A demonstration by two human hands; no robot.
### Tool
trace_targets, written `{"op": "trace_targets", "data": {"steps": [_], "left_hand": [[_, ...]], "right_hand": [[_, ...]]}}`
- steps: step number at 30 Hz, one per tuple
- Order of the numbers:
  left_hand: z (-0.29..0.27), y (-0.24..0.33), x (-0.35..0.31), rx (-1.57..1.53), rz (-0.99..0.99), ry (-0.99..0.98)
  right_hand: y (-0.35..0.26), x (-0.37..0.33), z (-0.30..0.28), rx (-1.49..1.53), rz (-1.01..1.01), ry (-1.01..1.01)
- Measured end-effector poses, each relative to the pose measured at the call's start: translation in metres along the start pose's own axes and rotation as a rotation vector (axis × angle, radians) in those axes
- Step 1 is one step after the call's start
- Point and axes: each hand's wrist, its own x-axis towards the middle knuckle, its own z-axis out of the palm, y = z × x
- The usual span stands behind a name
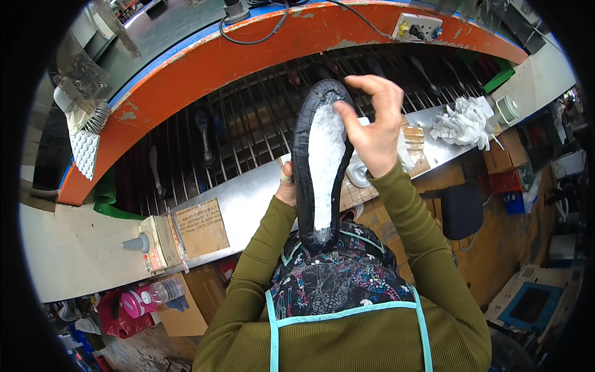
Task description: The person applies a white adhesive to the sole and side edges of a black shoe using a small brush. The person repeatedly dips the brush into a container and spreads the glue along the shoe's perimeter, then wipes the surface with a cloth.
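One black shoe upper (pixel 302 155) on its last stands upright in front of us, toe up and white bottom (pixel 325 164) facing us, its heel resting against our patterned apron (pixel 334 282); we judge it light but rigid in the core, with soft, pliable edges that may be tacky. Our left hand (pixel 286 186) wraps it from behind near the waist, its grip closed around the shoe, while our right hand (pixel 372 127) presses fingertips pinched together onto the forepart rim. Beyond it lie the steel surface (pixel 248 198), a cardboard tag (pixel 199 227), white rags (pixel 463 122) and the orange-framed rack (pixel 186 80).
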Motion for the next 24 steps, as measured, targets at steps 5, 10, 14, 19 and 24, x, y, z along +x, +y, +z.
{"op": "trace_targets", "data": {"steps": [5,10,14,19,24], "left_hand": [[0.001,-0.002,-0.002,0.028,0.057,0.032],[0.006,-0.003,-0.001,-0.057,0.096,-0.004],[0.012,0.001,-0.004,0.062,0.074,0.08],[0.013,-0.004,-0.005,-0.04,0.002,0.078],[-0.018,-0.014,-0.002,-0.058,-0.039,0.149]], "right_hand": [[0.006,-0.016,-0.027,-0.041,-0.106,-0.203],[-0.004,-0.058,-0.019,-0.128,-0.284,-0.694],[0.005,-0.06,-0.015,-0.281,-0.209,-0.612],[-0.012,-0.091,-0.026,-0.283,-0.269,-0.767],[-0.024,-0.138,-0.053,-0.03,-0.179,-0.916]]}}
